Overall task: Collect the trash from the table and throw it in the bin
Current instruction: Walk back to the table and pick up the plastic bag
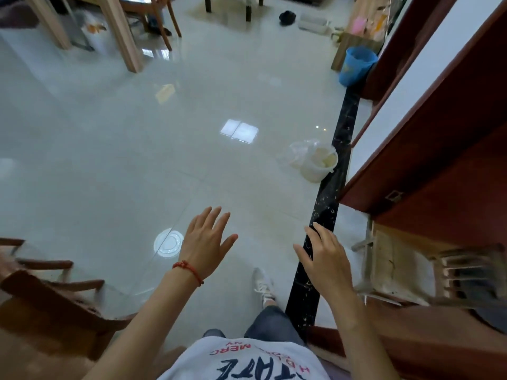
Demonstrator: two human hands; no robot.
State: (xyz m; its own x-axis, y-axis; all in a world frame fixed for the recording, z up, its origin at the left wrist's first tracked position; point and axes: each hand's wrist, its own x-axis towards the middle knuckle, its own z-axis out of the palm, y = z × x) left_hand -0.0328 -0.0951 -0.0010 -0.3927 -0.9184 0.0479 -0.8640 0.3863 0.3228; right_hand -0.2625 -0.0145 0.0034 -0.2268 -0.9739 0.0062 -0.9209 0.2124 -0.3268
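Both my hands hang in front of me over the shiny tiled floor and hold nothing. My left hand (207, 239), with a red cord on the wrist, has its fingers spread. My right hand (326, 259) is relaxed with loosely bent fingers, above a black floor strip. A blue bin (356, 67) stands far ahead on the right beside a wooden cabinet. A clear plastic tub with a bag (315, 160) lies on the floor by the black strip. A round clear lid (168, 241) lies on the floor just left of my left hand.
A wooden chair (49, 286) stands at my lower left. A dark red door (439, 149) and a worn wooden stool (406, 267) are on the right. Table legs (120, 31) and another chair stand at the far left. My white shoe (263, 283) steps forward.
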